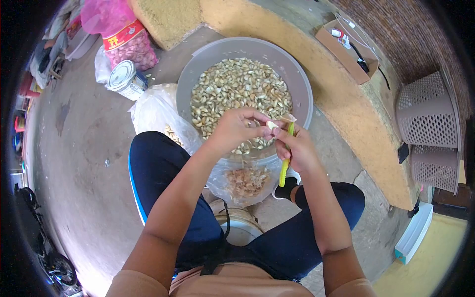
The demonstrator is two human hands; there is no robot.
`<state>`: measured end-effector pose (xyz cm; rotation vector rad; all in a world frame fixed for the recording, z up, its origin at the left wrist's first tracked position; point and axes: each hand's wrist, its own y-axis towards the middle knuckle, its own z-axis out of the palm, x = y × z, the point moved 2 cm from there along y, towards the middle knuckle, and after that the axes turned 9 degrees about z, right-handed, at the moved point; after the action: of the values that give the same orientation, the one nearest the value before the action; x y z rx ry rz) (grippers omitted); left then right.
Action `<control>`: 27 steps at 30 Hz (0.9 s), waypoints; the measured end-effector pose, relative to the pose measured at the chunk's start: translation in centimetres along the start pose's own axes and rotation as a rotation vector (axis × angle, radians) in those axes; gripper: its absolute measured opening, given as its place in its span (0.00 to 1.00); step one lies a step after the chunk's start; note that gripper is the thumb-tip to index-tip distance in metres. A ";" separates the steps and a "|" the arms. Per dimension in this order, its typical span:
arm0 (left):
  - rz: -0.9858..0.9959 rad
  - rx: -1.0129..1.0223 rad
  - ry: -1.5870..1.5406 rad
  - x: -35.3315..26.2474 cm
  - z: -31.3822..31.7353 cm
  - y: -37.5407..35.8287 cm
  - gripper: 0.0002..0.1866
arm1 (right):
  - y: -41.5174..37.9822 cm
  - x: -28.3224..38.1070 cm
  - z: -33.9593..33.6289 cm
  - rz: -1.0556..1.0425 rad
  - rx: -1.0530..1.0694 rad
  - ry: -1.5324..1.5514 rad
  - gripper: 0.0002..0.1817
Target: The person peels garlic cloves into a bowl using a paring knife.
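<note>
At frame centre, above the bowl point(302, 84), our left hand point(232, 129) pinches a garlic clove point(272, 125); our right hand point(297, 151) grips a knife point(285, 166). The blade could slip on loose skin and nick our left fingertips.

Light: bright, even daylight, no harsh glare.
Shadows: soft and short, under the grey basin point(302, 89) and beneath the person's legs.
Brightest spots: the white tin point(126, 79) and the clear plastic bag point(153, 111), slightly washed out.
Distortion: strong fisheye; the concrete ledge point(346, 99) bows, and a black vignette rings the corners.
Focus: centre sharp; edges soften, clutter at far left smeared.
</note>
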<state>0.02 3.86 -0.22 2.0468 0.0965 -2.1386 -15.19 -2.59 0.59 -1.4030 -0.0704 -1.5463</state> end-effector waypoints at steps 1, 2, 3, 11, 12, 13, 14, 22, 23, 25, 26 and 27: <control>-0.007 -0.022 -0.016 -0.1 0.1 0.0 0.10 | 0.0 0.2 0.0 0.013 0.023 0.043 0.14; -0.049 -0.022 -0.013 -0.3 0.0 0.0 0.09 | -0.1 0.3 -0.1 0.019 0.040 0.059 0.14; -0.091 -0.023 -0.010 -0.8 0.0 0.0 0.09 | -0.2 0.4 -0.2 0.024 0.058 0.075 0.14; 0.003 0.008 0.141 -0.7 -0.1 -0.2 0.04 | -0.3 0.4 -0.2 0.083 0.089 0.045 0.12; 0.006 -0.004 0.145 -0.5 0.0 -0.3 0.04 | -0.3 0.4 -0.1 0.084 0.090 0.036 0.11; 0.009 -0.015 0.149 -0.4 0.1 -0.3 0.04 | -0.3 0.3 0.0 0.086 0.091 0.028 0.11; 0.039 -0.033 0.204 -0.4 0.2 -0.4 0.04 | -0.3 0.3 0.1 0.087 0.083 0.030 0.11; 0.253 -0.105 0.432 -0.6 0.4 -0.3 0.05 | 0.2 -0.2 0.5 0.027 -0.029 0.283 0.10; 0.240 -0.133 0.413 -0.6 0.5 -0.3 0.05 | 0.3 -0.2 0.4 0.024 -0.039 0.290 0.10; 0.214 -0.188 0.373 -0.6 0.6 -0.3 0.05 | 0.5 0.1 -0.1 0.016 -0.060 0.304 0.10; 0.216 -0.202 0.337 -0.8 0.7 -0.2 0.05 | 0.4 0.0 -0.1 0.010 -0.061 0.284 0.10; 0.217 -0.216 0.303 -1.2 0.7 -0.2 0.06 | 0.4 0.0 -0.1 0.005 -0.062 0.264 0.10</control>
<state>-0.71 3.98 0.96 2.1260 0.1319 -1.6086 -15.00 -2.91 0.32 -1.2333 0.1416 -1.7289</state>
